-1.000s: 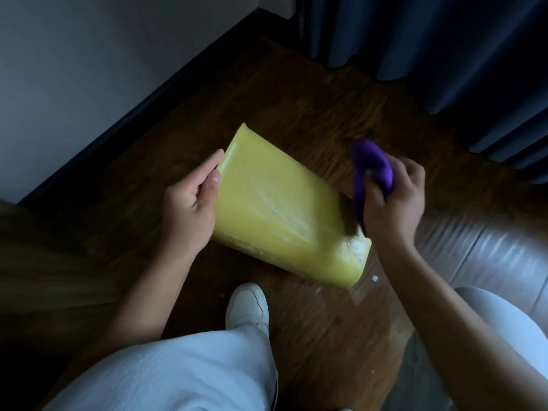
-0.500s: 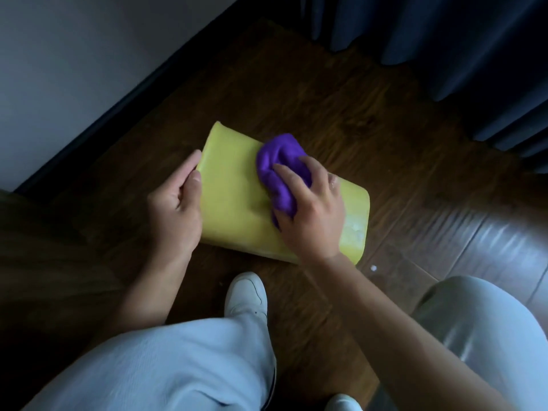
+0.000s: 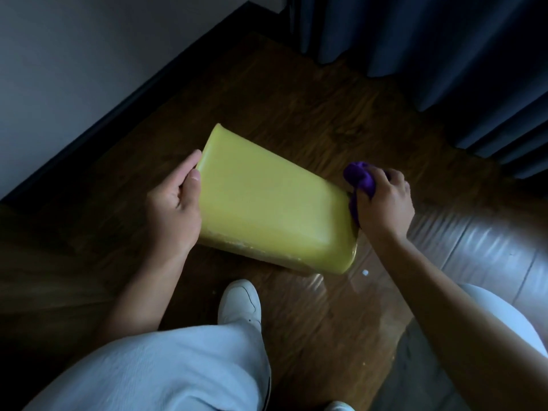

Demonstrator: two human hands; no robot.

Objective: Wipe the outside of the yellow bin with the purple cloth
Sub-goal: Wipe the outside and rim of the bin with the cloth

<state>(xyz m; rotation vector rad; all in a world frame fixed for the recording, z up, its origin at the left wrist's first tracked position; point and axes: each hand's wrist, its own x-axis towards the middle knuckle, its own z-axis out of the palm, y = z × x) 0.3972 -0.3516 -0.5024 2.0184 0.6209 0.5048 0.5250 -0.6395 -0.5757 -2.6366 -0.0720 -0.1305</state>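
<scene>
The yellow bin point(image 3: 272, 203) lies tipped on its side above the wooden floor, one broad flat face turned up towards me. My left hand point(image 3: 175, 209) grips its left end, thumb on the upper face. My right hand point(image 3: 382, 203) holds the bunched purple cloth point(image 3: 360, 179) against the bin's right end. Part of the cloth is hidden under my fingers and behind the bin's edge. The bin's opening is not visible.
A white wall with a dark skirting board point(image 3: 124, 105) runs along the left. Dark blue curtains point(image 3: 444, 40) hang at the back right. My legs in pale trousers and a white shoe point(image 3: 240, 301) sit just below the bin. The floor point(image 3: 296, 93) is dark wood.
My right hand has slid the cloth from the middle of the bin's upper face to its right end. The bin has tilted a little; my left hand keeps its hold.
</scene>
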